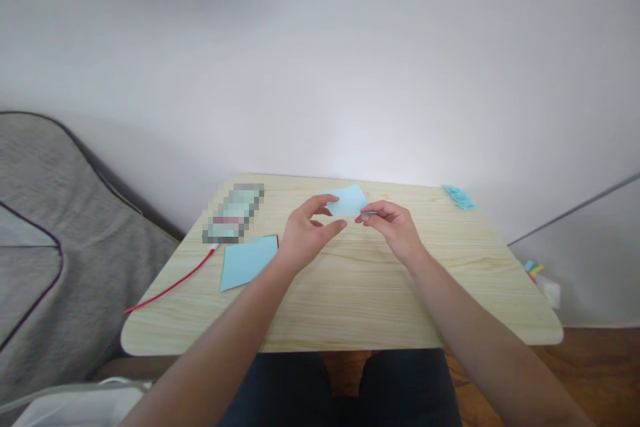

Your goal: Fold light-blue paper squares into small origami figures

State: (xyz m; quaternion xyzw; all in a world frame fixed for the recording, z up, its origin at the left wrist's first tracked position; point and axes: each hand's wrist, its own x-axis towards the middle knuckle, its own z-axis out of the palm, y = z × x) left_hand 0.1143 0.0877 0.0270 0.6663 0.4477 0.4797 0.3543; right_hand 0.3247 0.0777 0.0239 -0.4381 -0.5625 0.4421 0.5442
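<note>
A light blue sheet of paper point(351, 199) is held above the far middle of the table. My right hand point(393, 223) pinches its near right corner between thumb and fingers. My left hand point(311, 228) is at the sheet's left side, thumb and fingers apart. Its fingertips overlap the sheet's edge, though whether they touch it I cannot tell. Left of my left forearm lies a stack of light blue paper point(247, 261), partly covered by the arm, with a red edge showing at its far corner.
A pixelated phone-like device point(233, 213) with a red cable point(175, 289) lies at the left of the wooden table point(345, 300). Small folded blue papers point(459, 197) sit at the far right corner. A wall stands behind, grey fabric point(105, 233) to the left, and colourful papers point(534, 268) beyond the right edge.
</note>
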